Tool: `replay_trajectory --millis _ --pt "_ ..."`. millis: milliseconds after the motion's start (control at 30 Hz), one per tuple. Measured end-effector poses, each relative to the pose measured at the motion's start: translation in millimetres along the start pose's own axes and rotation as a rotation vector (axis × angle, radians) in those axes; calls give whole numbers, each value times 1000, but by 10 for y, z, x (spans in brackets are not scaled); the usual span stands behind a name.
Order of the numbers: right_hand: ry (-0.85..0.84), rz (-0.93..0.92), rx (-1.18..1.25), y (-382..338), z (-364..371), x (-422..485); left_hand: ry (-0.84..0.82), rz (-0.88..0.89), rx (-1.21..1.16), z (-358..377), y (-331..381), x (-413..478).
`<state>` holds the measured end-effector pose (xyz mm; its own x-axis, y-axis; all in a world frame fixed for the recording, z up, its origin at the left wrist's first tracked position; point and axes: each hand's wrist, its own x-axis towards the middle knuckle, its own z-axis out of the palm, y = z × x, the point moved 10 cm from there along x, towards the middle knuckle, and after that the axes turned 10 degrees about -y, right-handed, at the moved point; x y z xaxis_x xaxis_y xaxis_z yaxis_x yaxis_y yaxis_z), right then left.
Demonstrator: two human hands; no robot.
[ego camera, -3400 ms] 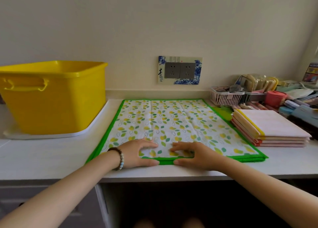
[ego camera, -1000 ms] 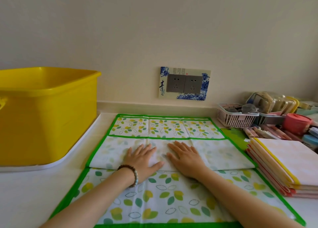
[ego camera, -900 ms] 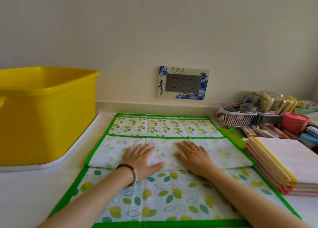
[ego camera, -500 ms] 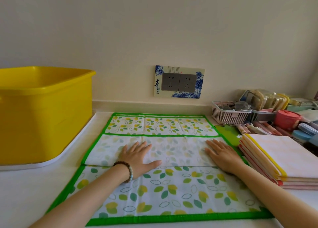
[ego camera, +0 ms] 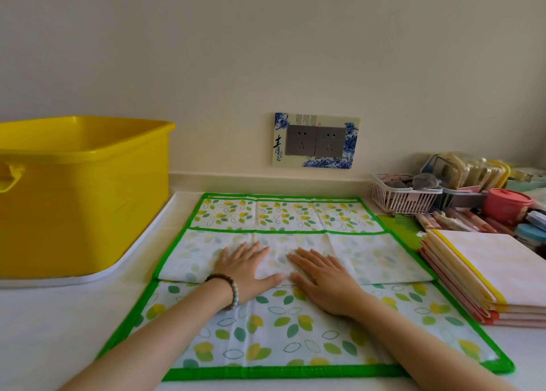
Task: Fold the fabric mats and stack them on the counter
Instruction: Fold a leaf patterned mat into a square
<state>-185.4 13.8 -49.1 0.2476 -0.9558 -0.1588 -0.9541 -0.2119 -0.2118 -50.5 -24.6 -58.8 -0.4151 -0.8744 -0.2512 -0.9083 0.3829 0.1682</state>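
Centrally, the leaf-print mat [ego camera: 295,325] is laid flat on the white counter [ego camera: 59,331], and its green bound edge runs close to the counter's front at the bottom of the frame. A pale band [ego camera: 378,257], seemingly the cloth's reverse side, is seen across the middle between 2 printed strips, green-edged along its far side.

Both hands are pressed flat on that band at mid-frame, with fingers straight and slightly spread and nothing pinched. The left hand [ego camera: 248,272], with a beaded bracelet [ego camera: 227,290] at its wrist, is placed just beside the right hand [ego camera: 322,281]. The cloth is thin and marked by straight creases.

Bare counter is left at lower left, between the mat and the white tray [ego camera: 141,243] under the glossy yellow tub [ego camera: 82,198]. At right, room is tight: a squared stack of folded mats [ego camera: 487,266], pink and cream with a yellow edge, is set just beside the mat's right border. Behind it, at upper right, a white slotted basket [ego camera: 404,197], a pink pot [ego camera: 506,204] and other clutter are crowded against the wall. A socket plate [ego camera: 316,141] is fixed above the mat.
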Motion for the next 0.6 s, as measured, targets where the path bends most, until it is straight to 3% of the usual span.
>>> replay_trajectory --millis 600 --pt "-43 -1 -20 32 30 17 -41 -51 -49 -43 -815 -357"
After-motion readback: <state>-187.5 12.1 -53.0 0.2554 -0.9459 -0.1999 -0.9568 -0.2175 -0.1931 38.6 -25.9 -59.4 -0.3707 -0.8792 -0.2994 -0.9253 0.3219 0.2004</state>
